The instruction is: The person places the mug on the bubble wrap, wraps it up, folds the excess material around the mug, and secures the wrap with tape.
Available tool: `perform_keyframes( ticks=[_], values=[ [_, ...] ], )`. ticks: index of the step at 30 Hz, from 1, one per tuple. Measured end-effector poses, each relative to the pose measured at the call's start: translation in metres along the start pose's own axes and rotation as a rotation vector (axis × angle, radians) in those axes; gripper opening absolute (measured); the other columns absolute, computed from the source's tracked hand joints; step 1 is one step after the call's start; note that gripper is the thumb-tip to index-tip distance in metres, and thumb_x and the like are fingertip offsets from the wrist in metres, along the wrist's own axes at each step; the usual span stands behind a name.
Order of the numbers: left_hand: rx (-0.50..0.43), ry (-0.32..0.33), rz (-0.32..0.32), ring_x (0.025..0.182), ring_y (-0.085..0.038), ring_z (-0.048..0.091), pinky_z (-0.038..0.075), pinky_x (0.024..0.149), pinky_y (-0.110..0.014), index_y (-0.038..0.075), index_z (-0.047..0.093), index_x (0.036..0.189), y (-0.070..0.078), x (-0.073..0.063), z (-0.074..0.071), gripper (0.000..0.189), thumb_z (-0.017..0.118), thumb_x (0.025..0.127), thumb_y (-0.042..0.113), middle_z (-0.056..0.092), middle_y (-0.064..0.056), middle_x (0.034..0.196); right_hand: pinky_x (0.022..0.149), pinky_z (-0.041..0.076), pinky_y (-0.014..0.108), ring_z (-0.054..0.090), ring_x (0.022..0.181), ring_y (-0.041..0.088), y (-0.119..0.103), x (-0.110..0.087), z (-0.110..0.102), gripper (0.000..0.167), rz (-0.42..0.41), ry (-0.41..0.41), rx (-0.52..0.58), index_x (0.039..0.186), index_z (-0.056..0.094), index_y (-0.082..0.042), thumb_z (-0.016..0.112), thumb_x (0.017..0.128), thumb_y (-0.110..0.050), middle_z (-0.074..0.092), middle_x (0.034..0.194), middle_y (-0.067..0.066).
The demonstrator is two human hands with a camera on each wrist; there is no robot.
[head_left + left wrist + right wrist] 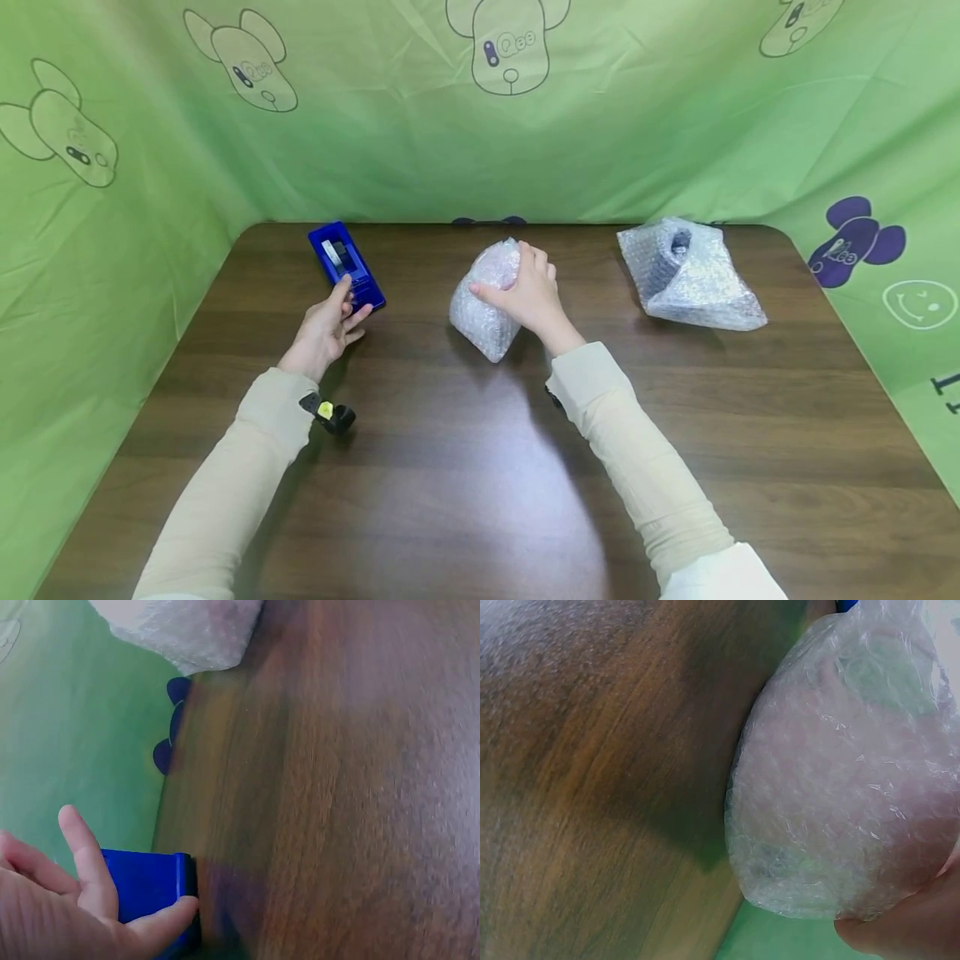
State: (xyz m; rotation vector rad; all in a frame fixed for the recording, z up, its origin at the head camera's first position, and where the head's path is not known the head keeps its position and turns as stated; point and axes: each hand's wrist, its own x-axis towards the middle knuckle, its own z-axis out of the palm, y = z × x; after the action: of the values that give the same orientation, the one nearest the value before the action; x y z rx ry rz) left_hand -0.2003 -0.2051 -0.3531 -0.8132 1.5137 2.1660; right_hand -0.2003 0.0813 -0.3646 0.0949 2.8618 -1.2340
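My right hand (534,292) grips a bubble-wrapped bundle (487,287) near the middle of the table, thumb on its near side and fingers over the far side. In the right wrist view the clear wrap (840,772) fills much of the picture; what is inside cannot be made out. To the left, my left hand (324,329) is at the near end of a flat blue rectangular case (364,292) with a black and white part in its recess. In the left wrist view the thumb touches the edge of the blue case (146,881), and the index finger is stretched out.
At the back right lies a loose bubble-wrap bag (697,275) with a rolled end. The brown wooden table (465,467) backs onto a green printed cloth (390,142), which also rises at both sides.
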Motion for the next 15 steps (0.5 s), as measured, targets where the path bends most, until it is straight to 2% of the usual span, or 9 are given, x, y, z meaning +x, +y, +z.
perform_keyframes(
  ticks=[2,4,6,7,9,11,13,15],
  values=[
    [0.075,0.059,0.032,0.058,0.002,0.058,0.028,0.116,-0.033,0.019,0.047,0.087,-0.001,0.000,0.001,0.025,0.054,0.095,0.042,0.043,0.012,0.050,0.109,0.032,0.052,0.027,0.134,0.038,0.000,0.000,0.000,0.108,0.000,0.004,0.003,0.149,0.020,-0.003,0.074,0.072,-0.054,0.025,0.150,0.017],
    [0.135,0.123,0.068,0.059,0.001,0.050,0.038,0.098,-0.026,0.022,0.049,0.088,-0.001,-0.001,0.002,0.021,0.056,0.094,0.041,0.043,0.012,0.054,0.110,0.032,0.052,0.027,0.134,0.038,0.001,0.000,0.000,0.108,0.001,0.005,0.003,0.149,0.020,-0.003,0.075,0.072,-0.054,0.025,0.151,0.017],
    [0.171,0.181,0.092,0.064,-0.001,0.044,0.037,0.083,-0.023,0.022,0.051,0.090,-0.001,-0.001,0.002,0.020,0.058,0.092,0.040,0.045,0.013,0.061,0.110,0.032,0.052,0.027,0.134,0.037,0.001,0.000,-0.001,0.108,0.000,0.004,0.003,0.149,0.020,-0.003,0.075,0.071,-0.054,0.026,0.151,0.017],
    [0.171,0.190,0.097,0.068,-0.003,0.043,0.037,0.082,-0.023,0.022,0.052,0.096,0.000,-0.002,0.002,0.020,0.059,0.092,0.040,0.046,0.013,0.066,0.110,0.032,0.051,0.027,0.134,0.037,0.001,0.001,-0.001,0.108,-0.001,0.002,0.002,0.149,0.019,-0.003,0.075,0.072,-0.053,0.025,0.151,0.017],
    [0.134,0.170,0.082,0.081,-0.005,0.047,0.041,0.092,-0.022,0.021,0.051,0.113,0.003,-0.004,0.002,0.031,0.058,0.092,0.042,0.047,0.011,0.077,0.110,0.032,0.051,0.027,0.134,0.037,0.001,0.001,-0.001,0.108,-0.003,0.002,0.002,0.149,0.019,-0.003,0.075,0.072,-0.053,0.026,0.151,0.017],
    [0.064,0.118,0.042,0.102,-0.009,0.052,0.037,0.108,-0.024,0.021,0.042,0.132,0.007,-0.006,0.001,0.047,0.055,0.093,0.044,0.047,0.008,0.091,0.110,0.032,0.051,0.027,0.134,0.037,0.001,0.001,-0.001,0.108,-0.002,0.004,0.005,0.149,0.019,-0.003,0.075,0.072,-0.053,0.026,0.151,0.017],
    [-0.013,0.067,-0.009,0.125,-0.015,0.046,0.031,0.116,-0.028,0.022,0.037,0.134,0.011,-0.007,0.001,0.050,0.051,0.093,0.046,0.044,0.005,0.101,0.110,0.032,0.051,0.027,0.134,0.037,0.001,0.001,0.001,0.108,0.001,0.004,0.005,0.150,0.019,-0.004,0.075,0.072,-0.054,0.025,0.151,0.016],
    [-0.080,0.052,-0.053,0.138,-0.017,0.036,0.030,0.116,-0.028,0.021,0.044,0.122,0.014,-0.008,0.000,0.039,0.049,0.093,0.046,0.042,0.003,0.106,0.110,0.032,0.051,0.027,0.134,0.036,0.001,0.001,0.003,0.108,0.004,0.001,0.004,0.150,0.018,-0.005,0.075,0.072,-0.054,0.025,0.151,0.016]
  ],
)
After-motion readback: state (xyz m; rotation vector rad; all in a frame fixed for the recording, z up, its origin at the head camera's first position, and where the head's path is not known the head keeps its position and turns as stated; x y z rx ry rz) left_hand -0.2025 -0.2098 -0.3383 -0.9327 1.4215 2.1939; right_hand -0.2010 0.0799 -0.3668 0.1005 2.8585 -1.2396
